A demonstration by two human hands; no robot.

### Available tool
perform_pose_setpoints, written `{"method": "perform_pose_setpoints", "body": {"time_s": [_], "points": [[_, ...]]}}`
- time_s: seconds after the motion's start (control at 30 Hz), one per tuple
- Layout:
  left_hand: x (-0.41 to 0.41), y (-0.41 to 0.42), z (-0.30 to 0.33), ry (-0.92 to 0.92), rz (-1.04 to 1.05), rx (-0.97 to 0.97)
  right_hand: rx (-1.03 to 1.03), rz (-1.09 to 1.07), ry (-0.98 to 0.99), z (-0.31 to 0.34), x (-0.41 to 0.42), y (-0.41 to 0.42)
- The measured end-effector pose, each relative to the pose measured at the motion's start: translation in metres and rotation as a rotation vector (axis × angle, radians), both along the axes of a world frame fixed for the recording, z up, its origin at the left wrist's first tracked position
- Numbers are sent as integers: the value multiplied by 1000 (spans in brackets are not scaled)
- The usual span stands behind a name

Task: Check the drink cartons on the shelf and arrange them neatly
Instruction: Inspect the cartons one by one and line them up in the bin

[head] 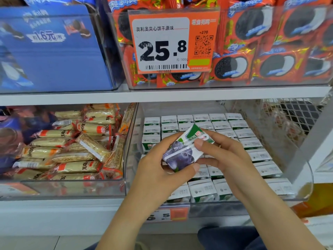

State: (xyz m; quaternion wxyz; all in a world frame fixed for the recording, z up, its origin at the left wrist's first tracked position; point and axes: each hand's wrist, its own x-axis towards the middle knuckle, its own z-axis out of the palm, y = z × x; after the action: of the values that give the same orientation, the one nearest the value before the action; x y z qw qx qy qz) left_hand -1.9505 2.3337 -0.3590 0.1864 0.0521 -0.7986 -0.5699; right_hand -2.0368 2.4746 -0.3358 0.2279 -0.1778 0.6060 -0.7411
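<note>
Blueberry carton held above the rows of cartons, long axis slanting near-left to far-right. Pinched by left hand at the near end, right hand at the far. Gap in rows directly beneath.

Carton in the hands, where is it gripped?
Both hands hold the carton: left hand at its lower end, right hand at its upper end.

We are in a shop, at a snack aisle. A large orange price tag with a barcode and QR code hangs on a clear bin of wrapped biscuits. Below the white shelf, more clear bins hold wrapped snack bars and rows of drink cartons, with a smaller price label at the shelf edge.
</note>
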Motion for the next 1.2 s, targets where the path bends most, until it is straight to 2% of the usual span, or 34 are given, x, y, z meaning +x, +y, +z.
{"method": "perform_pose_setpoints", "body": {"time_s": [0.2, 0.47, 0.77, 0.97, 1.1, 1.2], "points": [[1, -2, 0, -3, 43, -60, -13, -3, -3, -2, 0, -5], [2, -1, 3, 3, 43, -14, -6, -37, -6, -6, -1, -7], [3, -6, 4, 11, 53, 39, 1, 20, 89, -7, -2, -9], [3, -6, 8, 41, 87, 152, -82, 201, -22, -6, -9, -8], [4, -6, 13, 38, 51, 225, -91, 253, -97, -6, -12, -11], [3, -7, 13, 34, 70, 288, -61, 246, -72, -6, -12, -13]]}}
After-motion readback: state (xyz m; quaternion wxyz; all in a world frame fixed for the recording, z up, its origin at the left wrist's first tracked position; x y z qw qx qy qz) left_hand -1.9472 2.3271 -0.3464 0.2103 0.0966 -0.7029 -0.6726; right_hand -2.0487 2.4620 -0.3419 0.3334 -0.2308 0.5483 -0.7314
